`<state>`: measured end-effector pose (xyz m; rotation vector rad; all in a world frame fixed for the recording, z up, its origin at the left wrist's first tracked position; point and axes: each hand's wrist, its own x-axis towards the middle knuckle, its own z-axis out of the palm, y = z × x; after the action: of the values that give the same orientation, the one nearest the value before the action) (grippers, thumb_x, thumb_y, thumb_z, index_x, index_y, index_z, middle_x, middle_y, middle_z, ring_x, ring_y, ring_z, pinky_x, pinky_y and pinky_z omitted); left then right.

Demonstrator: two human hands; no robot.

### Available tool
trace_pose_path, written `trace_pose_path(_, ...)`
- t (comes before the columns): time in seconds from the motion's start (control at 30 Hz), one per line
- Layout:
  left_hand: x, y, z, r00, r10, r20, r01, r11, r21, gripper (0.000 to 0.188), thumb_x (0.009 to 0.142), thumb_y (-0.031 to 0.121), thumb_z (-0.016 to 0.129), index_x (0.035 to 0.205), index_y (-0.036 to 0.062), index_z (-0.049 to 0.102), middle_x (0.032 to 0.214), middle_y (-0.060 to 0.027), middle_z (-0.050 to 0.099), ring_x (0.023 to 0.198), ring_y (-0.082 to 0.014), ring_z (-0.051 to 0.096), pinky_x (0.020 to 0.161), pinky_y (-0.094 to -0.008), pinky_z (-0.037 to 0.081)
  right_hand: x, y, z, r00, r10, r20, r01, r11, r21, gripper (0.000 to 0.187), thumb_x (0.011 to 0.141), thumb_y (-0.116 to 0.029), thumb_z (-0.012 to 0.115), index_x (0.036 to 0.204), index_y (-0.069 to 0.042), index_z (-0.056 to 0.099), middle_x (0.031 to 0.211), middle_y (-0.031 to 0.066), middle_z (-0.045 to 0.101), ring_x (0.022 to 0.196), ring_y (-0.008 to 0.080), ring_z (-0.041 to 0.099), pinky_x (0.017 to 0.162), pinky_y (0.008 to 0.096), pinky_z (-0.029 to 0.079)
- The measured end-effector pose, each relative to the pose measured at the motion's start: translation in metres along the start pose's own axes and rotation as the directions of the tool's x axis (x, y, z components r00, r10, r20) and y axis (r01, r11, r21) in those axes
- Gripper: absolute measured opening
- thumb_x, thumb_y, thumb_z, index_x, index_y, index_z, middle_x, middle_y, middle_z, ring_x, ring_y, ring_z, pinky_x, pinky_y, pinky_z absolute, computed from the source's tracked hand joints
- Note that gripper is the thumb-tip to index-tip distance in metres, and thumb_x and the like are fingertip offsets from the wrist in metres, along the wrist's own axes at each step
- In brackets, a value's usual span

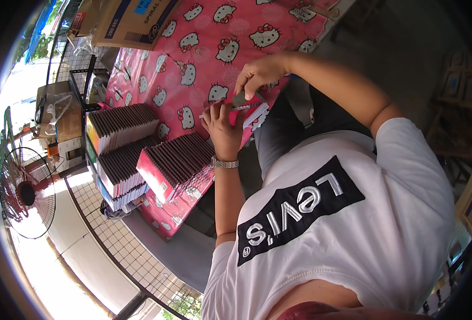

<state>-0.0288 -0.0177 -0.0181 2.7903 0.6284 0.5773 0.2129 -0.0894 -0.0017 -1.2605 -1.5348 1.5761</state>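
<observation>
My left hand (pixel 222 124), with a metal-banded watch at the wrist, has its fingers curled over one end of a spiral notebook (pixel 253 114). The notebook has white page edges and some pink on it, and is tilted over the near edge of the table. Just above it, my right hand (pixel 258 77) pinches a small dark, flat piece (pixel 238 100) against the notebook's upper edge. What this piece is I cannot make out. Beside my left wrist stands a stack of pink-covered notebooks (pixel 177 162) with dark bound edges, apart from the one I hold.
More notebook stacks (pixel 123 128) stand on the left of the table, which has a pink cat-print cover (pixel 204 37). A cardboard box (pixel 134 24) sits at the far left corner. Beyond the table's left side are a standing fan (pixel 28 192) and a wire-grid barrier (pixel 124 242).
</observation>
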Motion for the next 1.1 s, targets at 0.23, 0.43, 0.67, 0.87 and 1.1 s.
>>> trace_pose_path(0.23,0.006,0.006,0.004,0.999,-0.029,-0.014,0.029,1.000,-0.007,0.040,0.074,0.030,0.079,0.105,0.0121,0.060,0.107,-0.0087,0.059,0.109,-0.0333,0.051,0.093,-0.0493,0.037,-0.009,0.004,0.003,0.987,-0.113,-0.110,0.128,0.983,0.134,0.046,0.079,-0.024,0.060,0.115,0.004,0.066,0.117,0.0127,0.062,0.103,0.0203,0.059,0.091,0.0322,0.045)
trace_pose_path(0.43,0.007,0.007,0.002,0.999,-0.053,-0.009,0.052,0.994,-0.093,0.043,0.072,0.027,0.079,0.106,0.0092,0.059,0.106,-0.0104,0.058,0.110,-0.0349,0.051,0.095,-0.0505,0.036,0.002,0.007,0.001,0.985,0.030,-0.172,-0.085,0.942,-0.324,0.043,0.079,-0.025,0.065,0.115,-0.002,0.068,0.129,0.0121,0.055,0.104,0.0209,0.058,0.091,0.0318,0.046)
trace_pose_path(0.67,0.007,-0.003,-0.007,0.999,-0.002,-0.052,-0.002,0.998,-0.064,0.040,0.073,0.016,0.079,0.107,0.0051,0.059,0.101,-0.0118,0.061,0.099,-0.0344,0.054,0.090,-0.0456,0.042,0.004,0.000,-0.002,0.992,0.017,-0.124,-0.037,0.986,-0.161,0.051,0.077,-0.028,0.070,0.119,-0.001,0.064,0.132,0.0117,0.054,0.117,0.0199,0.053,0.104,0.0315,0.037)
trace_pose_path(0.87,0.002,-0.031,-0.017,0.989,-0.145,0.019,0.145,0.955,-0.258,0.037,0.078,0.008,0.074,0.111,0.0024,0.059,0.100,-0.0132,0.061,0.088,-0.0290,0.061,0.078,-0.0391,0.051,0.022,-0.003,0.001,0.999,-0.039,-0.019,0.041,0.986,0.159,0.050,0.080,-0.027,0.069,0.120,0.001,0.062,0.114,0.0056,0.061,0.106,0.0162,0.055,0.095,0.0301,0.041)
trace_pose_path(1.1,-0.001,-0.045,-0.007,0.983,-0.178,0.033,0.178,0.911,-0.372,0.031,0.082,0.008,0.072,0.109,0.0012,0.058,0.100,-0.0118,0.063,0.079,-0.0189,0.063,0.068,-0.0303,0.052,0.040,0.001,0.003,0.981,-0.168,-0.092,0.170,0.985,0.016,0.049,0.079,-0.026,0.069,0.120,0.001,0.063,0.111,0.0070,0.063,0.105,0.0180,0.057,0.096,0.0306,0.041)
